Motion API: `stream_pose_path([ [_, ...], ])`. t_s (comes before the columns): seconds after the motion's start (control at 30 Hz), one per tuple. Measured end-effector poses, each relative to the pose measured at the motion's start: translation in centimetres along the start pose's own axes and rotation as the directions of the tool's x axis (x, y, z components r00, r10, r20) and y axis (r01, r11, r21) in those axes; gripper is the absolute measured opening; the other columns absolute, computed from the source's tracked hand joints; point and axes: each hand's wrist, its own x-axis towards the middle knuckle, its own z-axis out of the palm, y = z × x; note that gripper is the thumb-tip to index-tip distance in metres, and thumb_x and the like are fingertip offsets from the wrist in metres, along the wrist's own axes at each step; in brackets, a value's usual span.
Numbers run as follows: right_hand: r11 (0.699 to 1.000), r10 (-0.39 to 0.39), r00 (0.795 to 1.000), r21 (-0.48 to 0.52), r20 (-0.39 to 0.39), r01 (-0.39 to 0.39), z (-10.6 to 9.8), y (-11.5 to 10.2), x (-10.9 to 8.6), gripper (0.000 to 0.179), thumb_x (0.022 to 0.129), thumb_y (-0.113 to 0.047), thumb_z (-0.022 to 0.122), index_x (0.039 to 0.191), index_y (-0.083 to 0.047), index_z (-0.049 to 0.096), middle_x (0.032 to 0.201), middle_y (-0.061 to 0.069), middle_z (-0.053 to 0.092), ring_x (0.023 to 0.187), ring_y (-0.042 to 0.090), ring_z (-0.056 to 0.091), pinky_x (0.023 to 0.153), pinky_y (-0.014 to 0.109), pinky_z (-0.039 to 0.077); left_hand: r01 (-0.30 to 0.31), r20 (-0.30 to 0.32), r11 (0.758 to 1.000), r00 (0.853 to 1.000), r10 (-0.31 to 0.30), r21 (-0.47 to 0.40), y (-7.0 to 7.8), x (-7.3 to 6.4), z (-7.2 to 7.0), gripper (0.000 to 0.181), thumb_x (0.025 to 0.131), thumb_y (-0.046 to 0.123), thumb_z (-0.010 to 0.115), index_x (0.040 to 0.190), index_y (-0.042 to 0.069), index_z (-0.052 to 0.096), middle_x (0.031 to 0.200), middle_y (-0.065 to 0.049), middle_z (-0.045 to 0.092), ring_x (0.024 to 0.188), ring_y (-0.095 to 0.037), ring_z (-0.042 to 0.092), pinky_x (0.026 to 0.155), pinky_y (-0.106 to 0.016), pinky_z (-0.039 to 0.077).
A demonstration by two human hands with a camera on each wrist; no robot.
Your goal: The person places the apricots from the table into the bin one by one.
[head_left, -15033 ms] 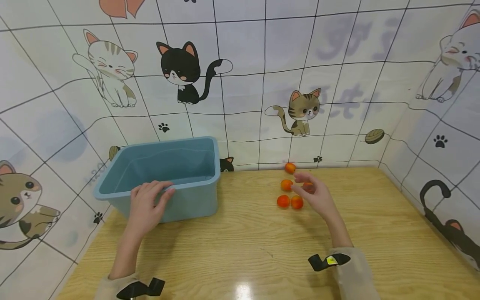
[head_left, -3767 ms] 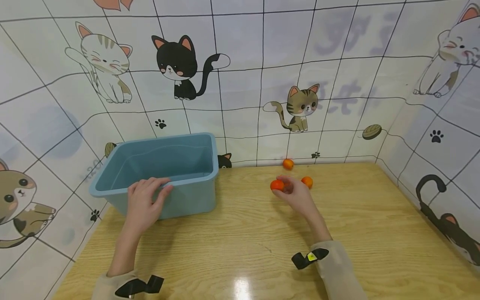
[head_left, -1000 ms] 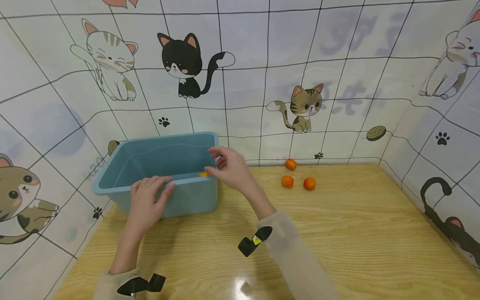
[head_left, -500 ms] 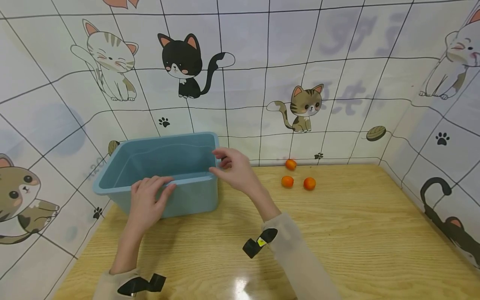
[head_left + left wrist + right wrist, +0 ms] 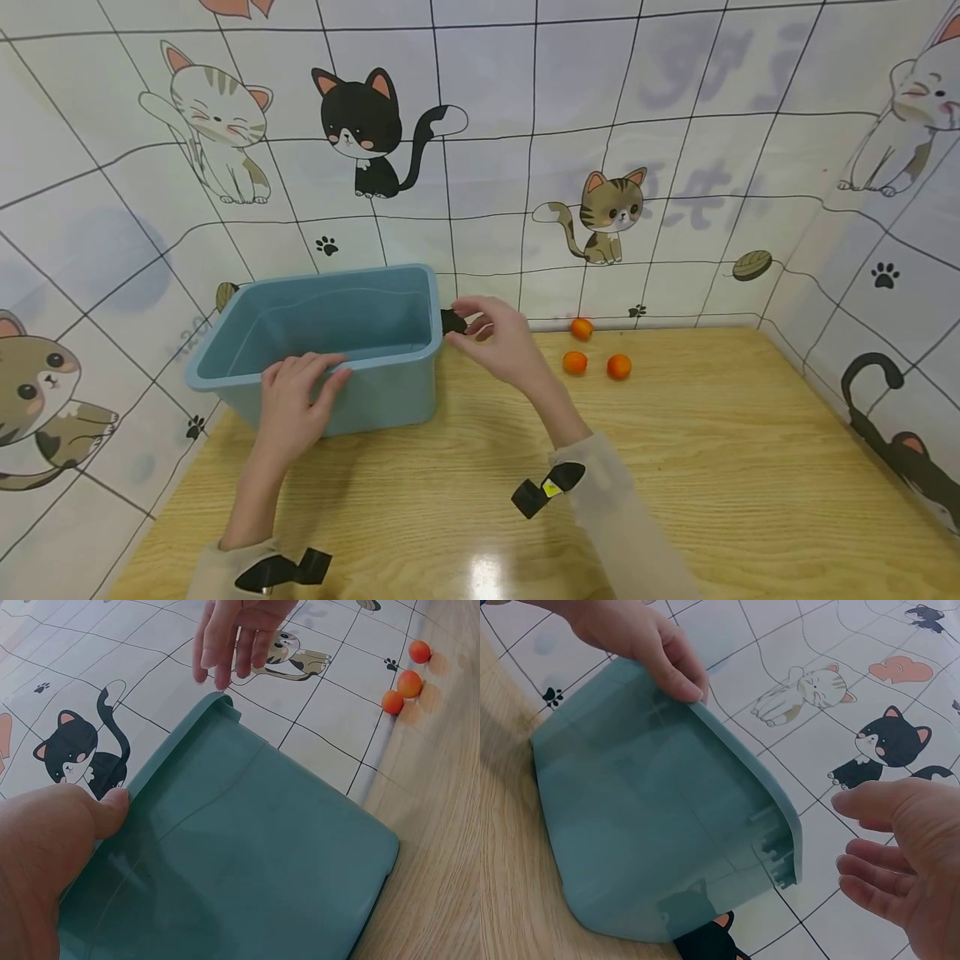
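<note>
Left hand [image 5: 295, 406] flat on blue tub [image 5: 390, 400] rim, holding nothing. Right hand [image 5: 498, 337] relaxed, empty, beside tub. 3 oranges [image 5: 575, 362] on counter [image 5: 720, 467].

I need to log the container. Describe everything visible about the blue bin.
The blue bin is a rectangular tub of smooth, plastic-looking material with a rolled rim and rounded corners. It stands upright on the wooden table, at its left rear against the cat-patterned wall. The left hand rests on its near rim; the right hand hovers beside its right corner, apart.
</note>
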Motion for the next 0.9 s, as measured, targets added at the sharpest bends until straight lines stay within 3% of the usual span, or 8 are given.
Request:
stream_pose_path([
  [0.43,0.998,-0.004,0.999,-0.061,-0.040,0.002,-3.2,2.1,-1.0,0.042,0.089,-0.011,0.079,0.127,0.001,0.065,0.118,0.017,0.066,0.090,0.030,0.068,0.083,0.051,0.056,0.005,-0.002,1.000,1.000,-0.005,-0.004,0.0,0.0,0.1,0.017,0.097,0.014,0.068,0.111,0.004,0.073,0.100,-0.011,0.071,0.097,-0.033,0.056,0.099,-0.060,0.026],
  [0.9,0.986,0.100,0.993,-0.124,-0.070,-0.108,-6.8,4.3,-2.3,0.044,0.091,-0.016,0.077,0.132,-0.005,0.063,0.122,0.014,0.064,0.093,0.026,0.067,0.085,0.044,0.055,0.011,0.002,1.000,1.000,-0.011,0.005,0.0,0.1,0.0,0.018,0.098,0.015,0.068,0.111,0.004,0.073,0.100,-0.010,0.070,0.099,-0.034,0.057,0.099,-0.060,0.027],
])
